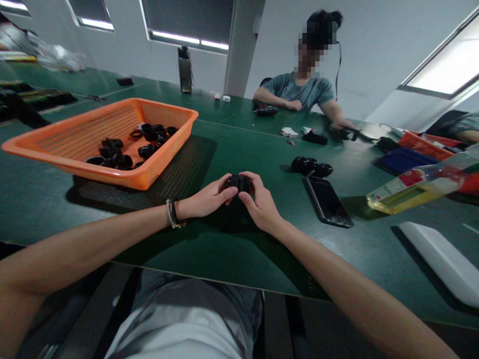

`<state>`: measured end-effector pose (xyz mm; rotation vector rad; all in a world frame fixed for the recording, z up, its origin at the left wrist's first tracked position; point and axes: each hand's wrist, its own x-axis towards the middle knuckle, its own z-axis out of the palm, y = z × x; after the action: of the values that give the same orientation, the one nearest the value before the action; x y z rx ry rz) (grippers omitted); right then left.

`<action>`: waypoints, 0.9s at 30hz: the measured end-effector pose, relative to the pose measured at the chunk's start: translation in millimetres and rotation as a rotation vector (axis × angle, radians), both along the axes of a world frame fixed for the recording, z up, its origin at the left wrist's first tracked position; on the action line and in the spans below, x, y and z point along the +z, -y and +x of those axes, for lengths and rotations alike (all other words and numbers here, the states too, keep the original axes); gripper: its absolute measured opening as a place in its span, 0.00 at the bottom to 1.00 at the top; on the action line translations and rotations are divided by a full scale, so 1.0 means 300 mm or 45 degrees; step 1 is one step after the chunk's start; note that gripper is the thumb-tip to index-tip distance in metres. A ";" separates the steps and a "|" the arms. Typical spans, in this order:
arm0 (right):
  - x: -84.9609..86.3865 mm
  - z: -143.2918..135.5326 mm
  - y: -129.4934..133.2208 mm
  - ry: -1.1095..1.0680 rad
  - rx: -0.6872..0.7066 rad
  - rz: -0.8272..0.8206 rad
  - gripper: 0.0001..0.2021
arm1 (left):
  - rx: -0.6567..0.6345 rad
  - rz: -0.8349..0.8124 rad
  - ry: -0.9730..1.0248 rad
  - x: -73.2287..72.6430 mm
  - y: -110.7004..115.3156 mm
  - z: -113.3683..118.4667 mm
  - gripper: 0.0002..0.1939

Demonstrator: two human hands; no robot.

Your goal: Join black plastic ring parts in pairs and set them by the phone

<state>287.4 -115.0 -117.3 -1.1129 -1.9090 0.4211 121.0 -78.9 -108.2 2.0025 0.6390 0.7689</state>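
Note:
Between my two hands is a small black round part [238, 183], held just above the green table [209, 239]. It looks like two short pieces side by side, though fingers cover much of it. My left hand [213, 197] pinches its left side with thumb and fingers. On the other side, my right hand [260, 202] curls its thumb and fingers round the right end. To the left, an orange plastic basket [144, 182] contains several similar black parts [116, 157]. A short row of glossy black parts [311, 166] lies to the right of my hands.
Right of my hands lie a phone [329, 201], a bottle of yellow liquid [411, 187] on its side and a white box-like object [441, 262]. Across the table a person [309, 92] sits with a hand on a dark item. A dark bottle [184, 70] stands behind the basket.

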 end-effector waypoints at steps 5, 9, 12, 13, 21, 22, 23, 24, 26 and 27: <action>-0.006 -0.001 -0.005 0.011 -0.008 0.032 0.25 | 0.021 -0.031 -0.016 0.004 0.002 -0.001 0.19; -0.003 -0.003 -0.002 0.027 -0.017 0.074 0.25 | -0.028 -0.103 0.031 0.002 -0.001 -0.001 0.22; -0.002 -0.003 0.000 0.041 -0.020 0.096 0.25 | -0.061 -0.155 0.077 0.000 0.000 0.000 0.24; -0.003 -0.003 0.000 0.045 -0.022 0.097 0.26 | -0.065 -0.169 0.080 -0.001 0.001 0.000 0.23; -0.006 -0.007 0.002 0.014 -0.032 0.061 0.25 | -0.047 -0.115 0.028 -0.003 0.010 0.000 0.20; -0.005 -0.007 0.003 0.008 -0.032 0.054 0.24 | -0.039 -0.105 0.007 -0.001 0.011 0.000 0.19; -0.004 -0.008 0.004 0.005 -0.030 0.049 0.24 | -0.028 -0.092 -0.015 0.001 0.012 0.000 0.18; -0.002 -0.009 0.005 0.004 -0.029 0.044 0.24 | -0.014 -0.075 -0.036 0.005 0.014 0.000 0.17; 0.000 -0.010 0.007 0.002 -0.028 0.031 0.24 | 0.009 -0.041 -0.059 0.012 0.018 0.000 0.15; 0.001 -0.011 0.007 -0.001 -0.029 0.023 0.24 | 0.021 -0.028 -0.060 0.015 0.021 0.000 0.14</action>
<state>284.1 -117.3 -117.0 -1.1214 -1.8941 0.3907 121.0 -85.2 -103.7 2.0031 0.6891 0.7230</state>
